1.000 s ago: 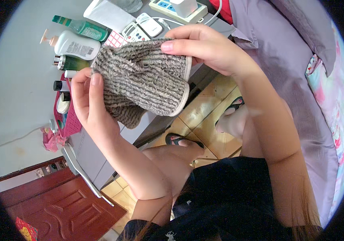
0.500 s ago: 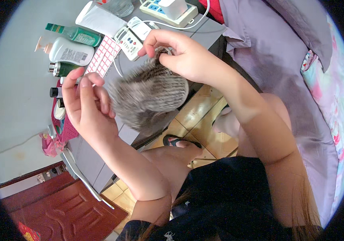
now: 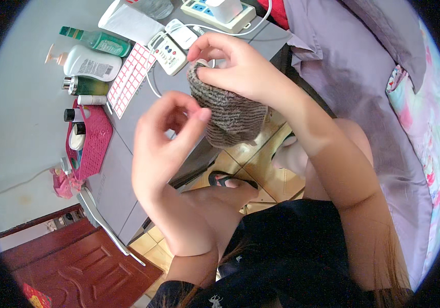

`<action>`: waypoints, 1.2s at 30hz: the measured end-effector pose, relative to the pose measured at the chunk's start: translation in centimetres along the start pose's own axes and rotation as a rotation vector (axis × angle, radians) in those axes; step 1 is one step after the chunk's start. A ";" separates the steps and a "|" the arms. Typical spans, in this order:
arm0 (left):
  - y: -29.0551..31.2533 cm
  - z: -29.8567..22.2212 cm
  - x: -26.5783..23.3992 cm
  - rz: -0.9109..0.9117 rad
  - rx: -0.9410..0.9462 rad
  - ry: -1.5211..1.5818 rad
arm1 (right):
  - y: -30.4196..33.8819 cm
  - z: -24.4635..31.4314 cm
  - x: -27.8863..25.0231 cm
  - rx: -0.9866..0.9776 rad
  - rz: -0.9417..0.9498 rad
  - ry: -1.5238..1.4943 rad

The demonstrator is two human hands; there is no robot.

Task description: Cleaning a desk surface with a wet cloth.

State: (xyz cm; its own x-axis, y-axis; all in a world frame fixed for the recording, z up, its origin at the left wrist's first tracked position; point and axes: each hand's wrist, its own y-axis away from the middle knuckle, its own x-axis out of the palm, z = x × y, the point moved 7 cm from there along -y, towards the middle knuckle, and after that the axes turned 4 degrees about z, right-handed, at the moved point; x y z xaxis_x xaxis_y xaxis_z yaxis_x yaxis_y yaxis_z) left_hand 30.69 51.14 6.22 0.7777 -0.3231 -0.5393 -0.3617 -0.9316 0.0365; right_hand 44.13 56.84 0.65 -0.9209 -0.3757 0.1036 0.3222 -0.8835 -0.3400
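The grey knitted sock (image 3: 228, 110), spread flat a second ago, is now bunched at frame centre. It is gripped by the right hand (image 3: 240, 69); the left hand (image 3: 163, 138) has been released, fingers loosely curled beside it.

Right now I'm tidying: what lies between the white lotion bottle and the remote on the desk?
In the head view, a pink-and-white grid sheet lies between the white lotion bottle and the remote.

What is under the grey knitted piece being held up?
Under the grey knitted piece, held by the right hand, lie the grey tabletop's edge and tiled floor. What lies directly beneath is covered.
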 end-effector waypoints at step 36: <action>1.1 4.5 -3.6 -0.172 0.017 1.130 | 1.7 1.2 3.3 0.257 0.516 -0.076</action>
State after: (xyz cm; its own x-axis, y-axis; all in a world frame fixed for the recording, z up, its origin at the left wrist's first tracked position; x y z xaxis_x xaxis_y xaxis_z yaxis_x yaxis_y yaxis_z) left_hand 25.24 52.04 4.42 0.8322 -0.1644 0.5296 -0.2059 -0.9784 0.0198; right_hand 41.93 53.81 1.52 -0.6153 -0.7863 0.0552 0.7768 -0.6168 -0.1273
